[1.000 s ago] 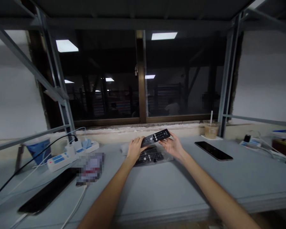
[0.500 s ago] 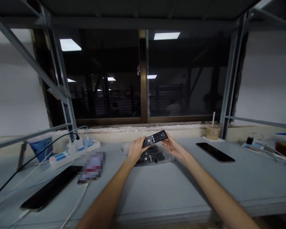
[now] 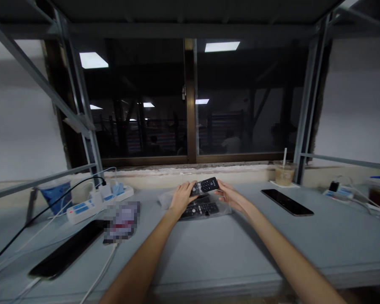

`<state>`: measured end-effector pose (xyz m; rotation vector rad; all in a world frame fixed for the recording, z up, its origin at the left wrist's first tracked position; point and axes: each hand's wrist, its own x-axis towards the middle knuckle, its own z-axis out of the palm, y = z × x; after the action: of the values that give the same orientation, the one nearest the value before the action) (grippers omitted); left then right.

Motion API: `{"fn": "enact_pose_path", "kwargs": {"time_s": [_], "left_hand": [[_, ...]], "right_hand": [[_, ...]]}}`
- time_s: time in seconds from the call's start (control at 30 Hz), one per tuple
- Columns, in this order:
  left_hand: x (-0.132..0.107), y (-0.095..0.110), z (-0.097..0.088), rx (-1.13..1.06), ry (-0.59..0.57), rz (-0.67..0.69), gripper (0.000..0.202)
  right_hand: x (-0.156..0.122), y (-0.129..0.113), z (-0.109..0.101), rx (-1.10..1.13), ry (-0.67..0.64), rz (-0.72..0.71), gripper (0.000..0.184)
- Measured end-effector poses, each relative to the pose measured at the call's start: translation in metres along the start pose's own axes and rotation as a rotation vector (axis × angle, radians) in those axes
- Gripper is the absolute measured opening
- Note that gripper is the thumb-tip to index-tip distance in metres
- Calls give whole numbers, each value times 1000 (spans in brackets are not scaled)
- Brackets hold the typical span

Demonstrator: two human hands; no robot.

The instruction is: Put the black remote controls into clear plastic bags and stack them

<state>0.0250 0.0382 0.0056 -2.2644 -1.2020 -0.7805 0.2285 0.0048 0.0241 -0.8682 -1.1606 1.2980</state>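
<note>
A black remote control [image 3: 209, 185] with rows of light buttons is held up over the table, tilted with its right end higher. My left hand [image 3: 181, 196] is closed around its left end. At the other end, my right hand [image 3: 229, 196] grips the edge with thumb and fingers. Beneath them lies a second black remote control [image 3: 198, 210] in a clear plastic bag [image 3: 223, 210] on the table. Part of the bag shows to the left, behind my left hand.
On the left are a power strip [image 3: 82, 210] with plugs and cables, a black phone [image 3: 69, 249], and a blurred-out phone [image 3: 123, 221]. To the right lie another phone [image 3: 286, 202] and a drink cup [image 3: 284, 174] with a straw. Metal shelf posts [image 3: 307, 101] frame the window.
The right end of the held remote control has dropped slightly and moved a little left, with my right hand following. My left hand stays at the other end.
</note>
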Motion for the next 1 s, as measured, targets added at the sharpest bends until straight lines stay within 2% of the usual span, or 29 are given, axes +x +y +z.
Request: {"fn": "enact_pose_path", "kwargs": {"time_s": [0.1, 0.27, 0.47, 0.63, 0.8, 1.0], "left_hand": [[1, 2, -3, 16, -8, 9, 51], [2, 6, -8, 1, -46, 22, 57], [2, 10, -7, -60, -111, 39, 52], [1, 9, -3, 11, -177, 18, 52], [-2, 7, 0, 60, -176, 3, 53], [-2, 15, -6, 122, -148, 109, 59]], "right_hand": [[-1, 0, 0, 49, -27, 51, 13], [-2, 1, 0, 1, -62, 44, 17], [2, 9, 1, -57, -111, -7, 21], [3, 13, 3, -61, -88, 29, 22], [0, 12, 9, -63, -110, 53, 27], [4, 30, 16, -220, -33, 38, 31]]}}
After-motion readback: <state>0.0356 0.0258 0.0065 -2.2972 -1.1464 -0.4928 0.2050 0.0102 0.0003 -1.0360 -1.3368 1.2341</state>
